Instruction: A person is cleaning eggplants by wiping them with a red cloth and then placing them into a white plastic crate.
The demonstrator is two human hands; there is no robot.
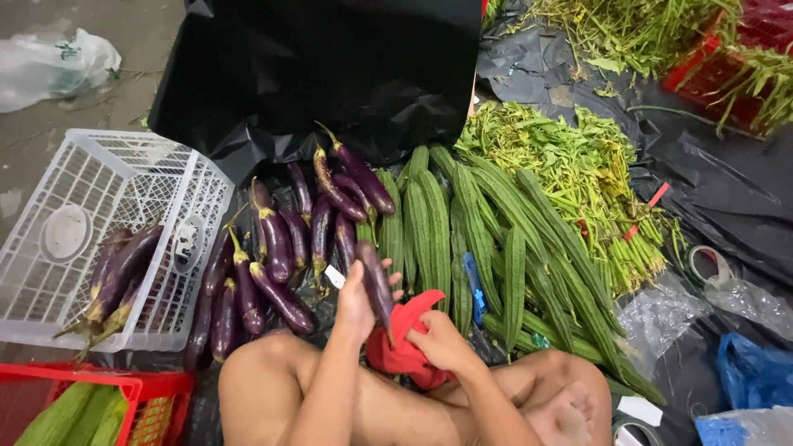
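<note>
Purple eggplant (pixel 376 285) in L hand (pixel 355 306)

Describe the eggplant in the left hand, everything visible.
The eggplant is long, slim and dark purple with a glossy skin. It stands tilted, its upper end leaning left and its lower end running down to the red cloth. The left hand grips its middle from the left, fingers wrapped behind it. The right hand presses the cloth against its lower part. Its stem end is hidden. It hangs above the black sheet, in front of the eggplant pile.
</note>
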